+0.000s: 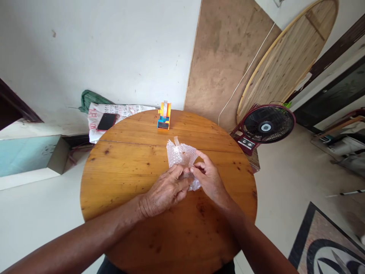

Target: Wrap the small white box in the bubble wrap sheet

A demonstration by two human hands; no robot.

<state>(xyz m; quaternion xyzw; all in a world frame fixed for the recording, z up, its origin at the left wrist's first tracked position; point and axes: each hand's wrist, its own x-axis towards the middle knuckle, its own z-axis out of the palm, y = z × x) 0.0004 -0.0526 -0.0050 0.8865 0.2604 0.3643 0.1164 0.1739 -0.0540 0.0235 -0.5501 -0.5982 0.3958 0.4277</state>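
Bubble-wrap bundle (pixel 182 158), frame centre, on round wooden table (pixel 122 171); left hand (pixel 167 190) and right hand (pixel 209 177) meet at its near edge, fingertips pinched on the wrap. Orange tape dispenser (pixel 164 115) at table's far edge; black phone (pixel 106 121) upper left on printed sack (pixel 125 111); floor fan (pixel 266 125) right of table.

Both arms reached forward; the left hand (pixel 167 190) and right hand (pixel 209 179) met, with fingers pinched together.
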